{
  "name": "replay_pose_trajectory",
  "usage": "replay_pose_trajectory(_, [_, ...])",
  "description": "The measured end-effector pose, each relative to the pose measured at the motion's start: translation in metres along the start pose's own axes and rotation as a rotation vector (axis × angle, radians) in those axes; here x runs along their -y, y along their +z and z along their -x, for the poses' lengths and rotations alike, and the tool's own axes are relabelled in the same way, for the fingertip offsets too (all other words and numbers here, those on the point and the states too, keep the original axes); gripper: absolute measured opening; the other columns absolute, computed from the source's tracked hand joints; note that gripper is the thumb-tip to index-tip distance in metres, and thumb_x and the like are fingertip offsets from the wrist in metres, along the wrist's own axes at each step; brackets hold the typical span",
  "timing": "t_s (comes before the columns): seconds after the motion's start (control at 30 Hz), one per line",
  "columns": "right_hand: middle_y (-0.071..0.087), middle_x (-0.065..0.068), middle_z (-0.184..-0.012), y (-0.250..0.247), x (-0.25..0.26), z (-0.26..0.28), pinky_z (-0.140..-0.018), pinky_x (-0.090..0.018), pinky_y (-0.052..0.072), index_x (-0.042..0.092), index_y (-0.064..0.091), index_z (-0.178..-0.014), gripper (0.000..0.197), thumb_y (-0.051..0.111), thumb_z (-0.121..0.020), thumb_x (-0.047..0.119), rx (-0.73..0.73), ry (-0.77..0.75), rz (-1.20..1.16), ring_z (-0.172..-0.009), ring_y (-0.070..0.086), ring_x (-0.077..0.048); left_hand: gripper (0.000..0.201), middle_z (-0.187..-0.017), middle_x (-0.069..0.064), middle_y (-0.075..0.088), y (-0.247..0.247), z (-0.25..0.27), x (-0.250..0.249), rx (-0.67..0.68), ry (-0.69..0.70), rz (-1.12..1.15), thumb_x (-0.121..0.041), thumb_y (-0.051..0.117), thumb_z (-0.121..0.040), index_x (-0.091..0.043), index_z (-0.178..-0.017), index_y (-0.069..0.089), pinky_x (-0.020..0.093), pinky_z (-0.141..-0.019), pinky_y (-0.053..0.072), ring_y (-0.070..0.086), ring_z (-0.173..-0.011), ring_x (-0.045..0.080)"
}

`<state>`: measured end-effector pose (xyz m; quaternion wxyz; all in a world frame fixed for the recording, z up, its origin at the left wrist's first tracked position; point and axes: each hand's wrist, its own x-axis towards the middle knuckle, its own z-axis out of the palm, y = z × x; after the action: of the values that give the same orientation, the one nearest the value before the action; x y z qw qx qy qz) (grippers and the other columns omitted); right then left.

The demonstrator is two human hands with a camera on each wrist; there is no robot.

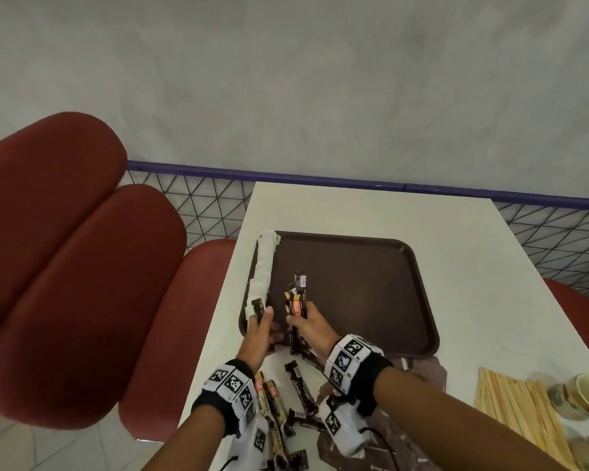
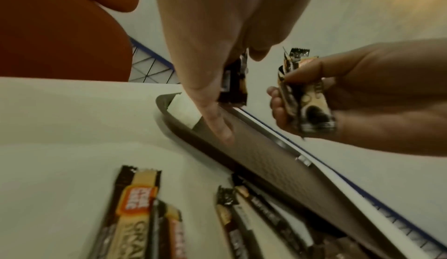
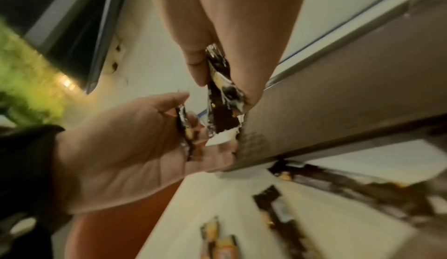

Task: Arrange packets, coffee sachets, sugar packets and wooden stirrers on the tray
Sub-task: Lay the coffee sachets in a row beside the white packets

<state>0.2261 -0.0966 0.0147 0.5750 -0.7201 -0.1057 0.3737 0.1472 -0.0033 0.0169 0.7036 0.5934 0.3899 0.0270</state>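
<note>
A brown tray (image 1: 354, 294) lies on the white table. White sugar packets (image 1: 264, 270) run in a row along its left edge. At the tray's near left corner my left hand (image 1: 261, 317) pinches one dark coffee sachet (image 1: 257, 308), close to the nearest sugar packet (image 2: 184, 110). Just to the right, my right hand (image 1: 300, 319) grips a bunch of coffee sachets (image 1: 298, 297) upright over the tray. The left wrist view shows that bunch (image 2: 304, 100) fanned in the right hand's fingers (image 2: 280, 110). Wooden stirrers (image 1: 510, 402) lie on the table at the right.
Loose coffee sachets (image 1: 272, 399) lie on the table between my wrists, beside a brown plastic bag (image 1: 419, 372). Paper cups (image 1: 585, 392) stand at the far right. Red padded seats (image 1: 65, 266) sit left of the table, with a wire fence (image 1: 211, 205) behind.
</note>
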Motion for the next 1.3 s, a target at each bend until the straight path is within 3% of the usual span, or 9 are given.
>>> replay_pose_trajectory(0.17, [0.057,-0.003,-0.106,0.033,0.009,0.004,-0.087,-0.021,0.047,0.009,0.048,-0.114,0.020,0.045,-0.096,0.018,0.021,-0.068,0.111,-0.105,0.056,-0.018,0.105,-0.128,0.016,0.056,-0.011,-0.019,0.002,0.090,-0.138,0.204,-0.082,0.061,-0.056,-0.018,-0.136,0.038,0.053,-0.089,0.052,0.061,-0.110,0.030])
replay_pose_trajectory(0.33, [0.040,-0.012,-0.129,0.051,0.000,0.004,-0.107,-0.032,0.028,0.008,0.041,-0.128,0.036,0.037,-0.097,0.024,-0.112,-0.124,0.704,-0.121,0.034,-0.026,0.071,-0.125,0.011,0.057,-0.008,-0.019,-0.012,0.148,-0.112,0.173,-0.050,0.057,-0.084,-0.017,-0.140,0.030,0.044,-0.100,0.046,0.058,-0.113,0.025])
replay_pose_trajectory(0.47, [0.023,-0.003,-0.147,0.048,0.001,0.008,-0.113,-0.034,0.016,0.016,0.025,-0.141,0.046,0.033,-0.098,0.030,-0.182,-0.193,0.833,-0.136,0.018,-0.023,0.071,-0.116,0.008,0.063,-0.008,-0.027,-0.005,0.209,-0.099,0.198,-0.041,0.061,-0.084,-0.011,-0.139,0.029,0.033,-0.089,0.051,0.062,-0.108,0.019])
replay_pose_trajectory(0.57, [0.000,0.001,-0.157,0.036,-0.001,0.007,-0.117,-0.043,-0.001,0.019,0.012,-0.148,0.056,0.031,-0.098,0.033,-0.123,-0.138,0.987,-0.145,-0.006,-0.023,0.064,-0.119,0.012,0.062,-0.006,-0.030,0.000,0.225,-0.102,0.209,-0.030,0.065,-0.083,-0.011,-0.135,0.033,0.037,-0.088,0.052,0.062,-0.108,0.022])
replay_pose_trajectory(0.7, [-0.004,0.000,-0.157,0.018,-0.001,0.003,-0.117,-0.041,0.003,0.015,0.004,-0.149,0.076,0.047,-0.092,0.040,0.058,-0.092,0.794,-0.145,-0.008,-0.022,0.027,-0.109,0.011,0.065,0.002,-0.030,-0.001,0.140,-0.045,0.201,-0.019,0.054,-0.094,-0.010,-0.119,0.051,0.047,-0.099,0.047,0.062,-0.105,0.026])
replay_pose_trajectory(0.83, [0.023,-0.004,-0.145,0.000,-0.009,-0.004,-0.109,-0.021,0.025,0.011,0.017,-0.146,0.084,0.068,-0.082,0.031,0.104,-0.101,0.372,-0.138,0.023,-0.018,0.038,-0.114,0.014,0.063,0.006,-0.042,-0.005,0.069,-0.025,0.204,-0.027,0.057,-0.092,-0.009,-0.125,0.050,0.051,-0.097,0.047,0.061,-0.106,0.031])
replay_pose_trajectory(0.93, [0.046,0.004,-0.113,-0.011,-0.015,-0.004,-0.092,-0.021,0.043,0.014,0.030,-0.129,0.068,0.074,-0.077,0.017,0.170,-0.079,0.112,-0.103,0.048,-0.007,0.056,-0.107,0.017,0.062,0.010,-0.053,-0.002,-0.010,0.013,0.201,-0.038,0.065,-0.082,-0.006,-0.126,0.048,0.055,-0.096,0.046,0.058,-0.098,0.034])
replay_pose_trajectory(1.07, [0.050,0.005,-0.091,-0.021,-0.021,-0.003,-0.073,-0.020,0.048,0.020,0.038,-0.104,0.044,0.073,-0.077,0.013,0.169,-0.099,0.038,-0.084,0.052,-0.008,0.027,-0.084,0.014,0.059,0.017,-0.049,-0.006,-0.037,0.052,0.242,-0.026,0.057,-0.091,-0.005,-0.105,0.051,0.037,-0.063,0.052,0.057,-0.070,0.028])
replay_pose_trajectory(1.3, [0.057,0.000,-0.091,-0.031,-0.008,-0.012,-0.063,-0.023,0.048,0.011,0.037,-0.120,0.035,0.054,-0.092,0.025,0.096,-0.055,-0.031,-0.078,0.056,-0.010,0.017,-0.063,0.010,0.055,0.022,-0.044,-0.007,0.013,0.108,0.208,-0.011,0.049,-0.095,-0.004,-0.080,0.053,0.026,-0.043,0.046,0.054,-0.050,0.017])
